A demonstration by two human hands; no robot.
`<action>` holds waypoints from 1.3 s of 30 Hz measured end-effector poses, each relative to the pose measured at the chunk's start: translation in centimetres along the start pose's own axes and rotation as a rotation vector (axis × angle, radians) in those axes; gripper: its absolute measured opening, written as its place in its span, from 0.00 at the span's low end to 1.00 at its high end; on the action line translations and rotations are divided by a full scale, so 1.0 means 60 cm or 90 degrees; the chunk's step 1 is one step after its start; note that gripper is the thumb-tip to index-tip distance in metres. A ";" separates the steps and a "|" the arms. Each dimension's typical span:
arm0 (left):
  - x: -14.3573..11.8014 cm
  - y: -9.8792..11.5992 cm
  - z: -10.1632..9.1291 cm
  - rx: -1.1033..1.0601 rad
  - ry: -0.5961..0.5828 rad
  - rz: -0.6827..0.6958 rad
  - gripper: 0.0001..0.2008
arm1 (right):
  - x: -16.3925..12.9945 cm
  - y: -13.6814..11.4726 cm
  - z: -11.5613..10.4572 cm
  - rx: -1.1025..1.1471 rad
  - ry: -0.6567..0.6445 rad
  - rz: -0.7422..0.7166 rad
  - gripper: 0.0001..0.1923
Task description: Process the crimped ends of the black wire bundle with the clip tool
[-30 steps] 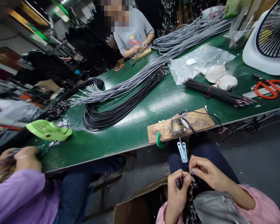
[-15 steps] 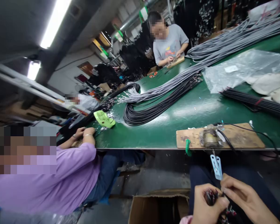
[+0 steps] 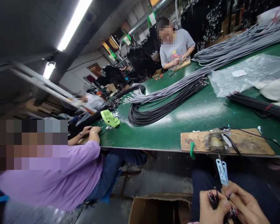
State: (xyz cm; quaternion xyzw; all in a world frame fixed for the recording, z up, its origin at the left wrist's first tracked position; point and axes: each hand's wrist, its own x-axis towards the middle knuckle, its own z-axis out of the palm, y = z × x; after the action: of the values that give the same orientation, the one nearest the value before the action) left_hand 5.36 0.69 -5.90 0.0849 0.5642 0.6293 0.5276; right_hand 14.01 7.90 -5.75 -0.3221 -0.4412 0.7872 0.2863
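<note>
My left hand (image 3: 211, 207) is closed around a bundle of thin black cables (image 3: 214, 200) whose stripped ends show red and white wires. Close beside it, my right hand (image 3: 245, 202) pinches one black cable (image 3: 229, 196) by its end, at the left thumb. Just above the right fingertips hangs a light blue clothespin (image 3: 222, 172), attached to a small motor-like metal device (image 3: 216, 143) on a wooden board (image 3: 252, 141). Whether the right fingers touch the clothespin I cannot tell. The lower part of the bundle is cut off by the frame.
The board lies at the edge of a green table (image 3: 140, 137), with a green clamp (image 3: 192, 151) beside the device. Black cables (image 3: 151, 116) and grey cables (image 3: 214, 67) lie beyond. A cardboard box (image 3: 140, 208) stands below. Co-workers sit at left (image 3: 84, 168) and across (image 3: 177, 46).
The view has shifted a little, so most things appear farther right. Both hands stay together below the clothespin, and the cable ends in my left hand show more clearly.
</note>
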 end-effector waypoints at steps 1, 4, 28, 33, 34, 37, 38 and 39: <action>0.001 0.000 -0.003 0.007 -0.005 0.004 0.29 | -0.002 0.003 0.008 0.051 0.004 0.033 0.13; -0.002 0.018 -0.010 0.063 -0.016 0.057 0.25 | -0.002 0.003 0.023 0.154 0.033 0.121 0.16; -0.005 0.157 0.014 0.465 -0.093 0.348 0.12 | 0.077 -0.088 0.039 0.222 -0.126 0.071 0.24; -0.009 0.159 0.012 0.476 -0.096 0.344 0.13 | 0.073 -0.055 0.008 0.241 -0.095 0.069 0.25; -0.010 0.158 0.010 0.481 -0.096 0.343 0.13 | 0.070 -0.052 0.000 0.216 -0.086 0.056 0.24; -0.013 0.148 0.001 0.479 -0.091 0.321 0.15 | 0.052 -0.055 -0.017 0.051 -0.049 0.004 0.17; -0.014 0.142 -0.002 0.470 -0.083 0.304 0.16 | 0.045 -0.060 -0.019 -0.016 -0.038 -0.015 0.15; -0.016 0.135 -0.005 0.460 -0.078 0.280 0.17 | 0.037 -0.067 -0.020 -0.080 -0.033 -0.036 0.13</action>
State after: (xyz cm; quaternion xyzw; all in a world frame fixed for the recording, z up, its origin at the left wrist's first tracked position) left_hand 0.96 1.36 0.94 0.4196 0.6846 0.4825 0.3500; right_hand 14.20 11.92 -3.23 -0.3062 -0.5063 0.7575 0.2758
